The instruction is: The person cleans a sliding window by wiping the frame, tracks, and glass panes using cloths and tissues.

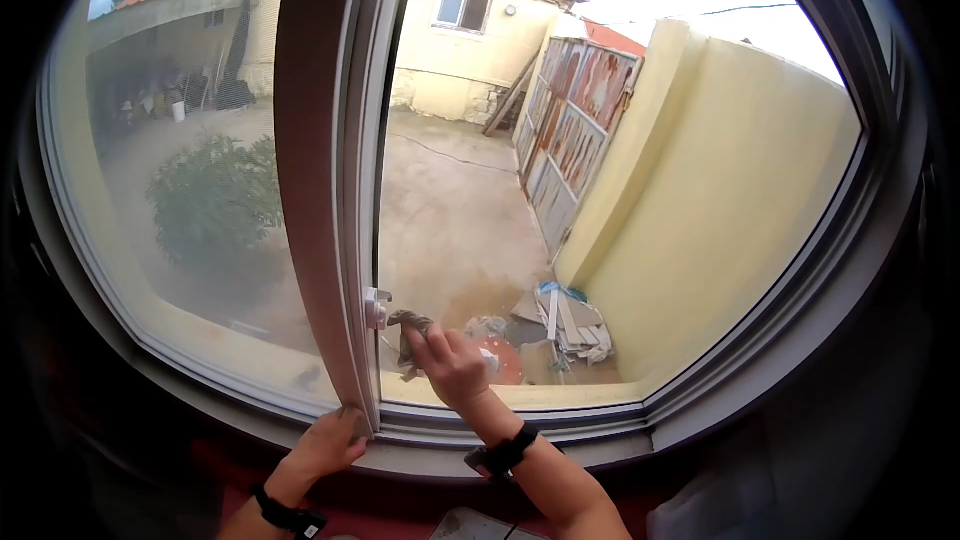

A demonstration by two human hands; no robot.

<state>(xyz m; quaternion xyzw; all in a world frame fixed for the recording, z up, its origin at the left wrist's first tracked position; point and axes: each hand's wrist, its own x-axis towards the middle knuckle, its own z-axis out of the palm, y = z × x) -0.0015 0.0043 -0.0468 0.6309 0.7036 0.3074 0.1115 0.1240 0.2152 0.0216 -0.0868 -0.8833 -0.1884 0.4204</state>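
My right hand (456,365) is closed on a crumpled grey-brown cloth (408,332), held just right of the window's middle upright. Beside the cloth, a whitish window latch (376,308) sticks out from that upright. My left hand (328,448) is lower down, its fingers curled against the foot of the brown window frame (318,190). Part of its grip is hidden. Both wrists wear black bands. To the right of the upright is the clear pane or opening; the left pane (200,270) looks hazy.
A silver lower track (560,428) runs along the sill. Outside are a concrete yard (450,200), a rusty metal gate (580,130), a yellow wall (740,190) and a pile of boards (575,325). A leafy bush (215,200) shows through the left pane.
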